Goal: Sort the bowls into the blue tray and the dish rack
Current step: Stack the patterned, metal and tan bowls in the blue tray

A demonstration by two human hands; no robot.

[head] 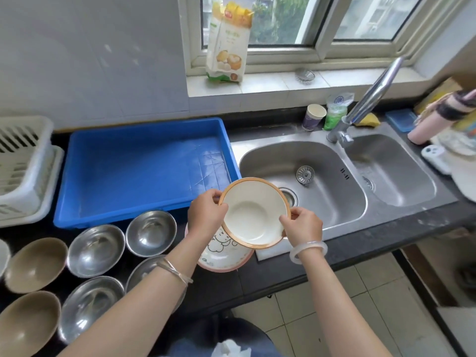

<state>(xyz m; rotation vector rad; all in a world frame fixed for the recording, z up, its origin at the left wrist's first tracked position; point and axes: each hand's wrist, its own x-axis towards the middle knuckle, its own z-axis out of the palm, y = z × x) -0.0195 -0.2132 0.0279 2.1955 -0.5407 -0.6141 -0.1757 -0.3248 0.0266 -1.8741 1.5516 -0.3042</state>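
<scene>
White bowl [253, 212] held in both hands above the worktop's [283, 276] front edge, between tray and sink.

The worktop carries the sink [334, 202] at right, the blue tray [144, 171] left of it and the rack [25, 161] at the far left edge. Steel bowls [96, 249] and brown bowls [36, 264] stand upright at front left. The print on the sill bag [228, 45] is too blurred to read. Left hand [206, 210] and right hand [302, 225] each pinch the white bowl's orange rim, and it is tilted over a cartoon-printed dish [224, 251].

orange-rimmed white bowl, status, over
Held: left hand, right hand pinch opposite rims of the orange-rimmed white bowl, lifted above a cartoon-printed dish. Nothing in the blue plastic tray. Path to it open.
</scene>
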